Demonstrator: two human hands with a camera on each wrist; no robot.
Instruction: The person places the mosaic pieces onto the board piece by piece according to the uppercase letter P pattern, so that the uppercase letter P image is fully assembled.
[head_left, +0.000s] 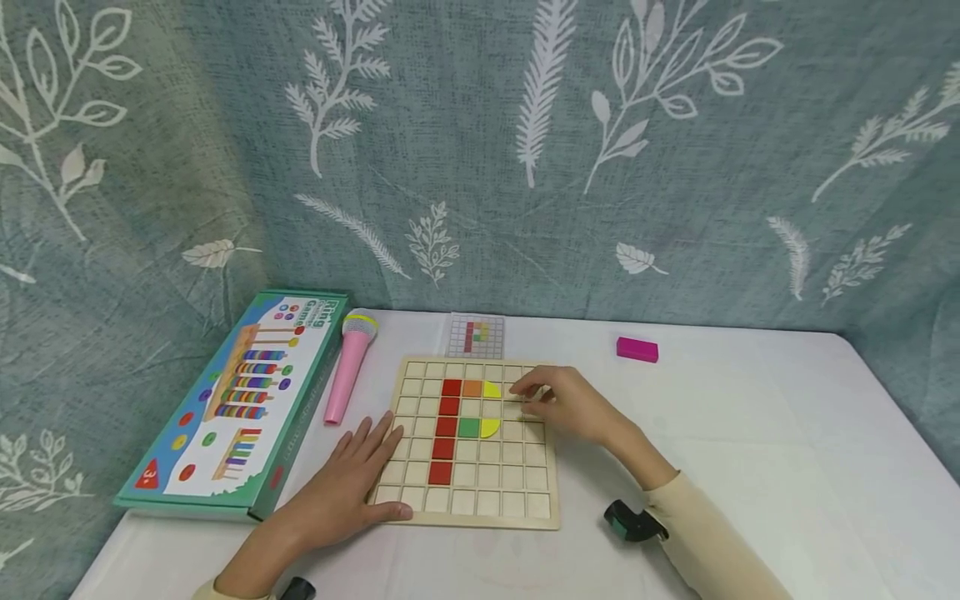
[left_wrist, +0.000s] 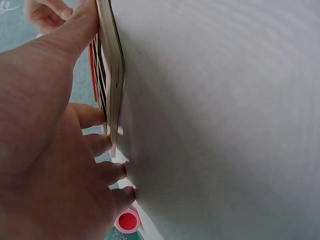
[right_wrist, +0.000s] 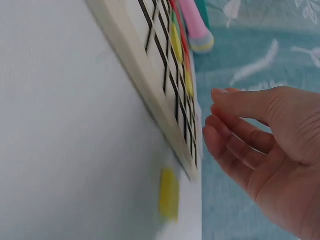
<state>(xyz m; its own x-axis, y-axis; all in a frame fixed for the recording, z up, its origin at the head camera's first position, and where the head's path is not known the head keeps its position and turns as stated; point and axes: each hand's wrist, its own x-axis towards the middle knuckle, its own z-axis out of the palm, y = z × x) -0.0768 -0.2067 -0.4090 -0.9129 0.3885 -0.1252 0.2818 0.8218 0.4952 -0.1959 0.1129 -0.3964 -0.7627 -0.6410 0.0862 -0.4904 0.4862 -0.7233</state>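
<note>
A wooden grid board [head_left: 462, 518] lies flat on the table. Down it runs a column of red square tiles [head_left: 443, 448]. An orange tile [head_left: 472, 388] and a yellow rounded tile [head_left: 491, 390] continue the top row; lower sit a green tile [head_left: 468, 427] and another yellow rounded tile [head_left: 490, 428]. My left hand [head_left: 345, 483] rests spread at the board's left edge, its thumb on the near frame. Over the upper right cells hovers my right hand [head_left: 573, 407], fingers loosely bent; nothing shows between them in the right wrist view.
Behind the board is a small pattern card [head_left: 487, 337] with matching colours. On the left lie a pink toy microphone [head_left: 349, 375] and a green game box [head_left: 300, 450]. A magenta block [head_left: 637, 349] sits back right. In the right wrist view a yellow block-like thing [right_wrist: 169, 195] appears.
</note>
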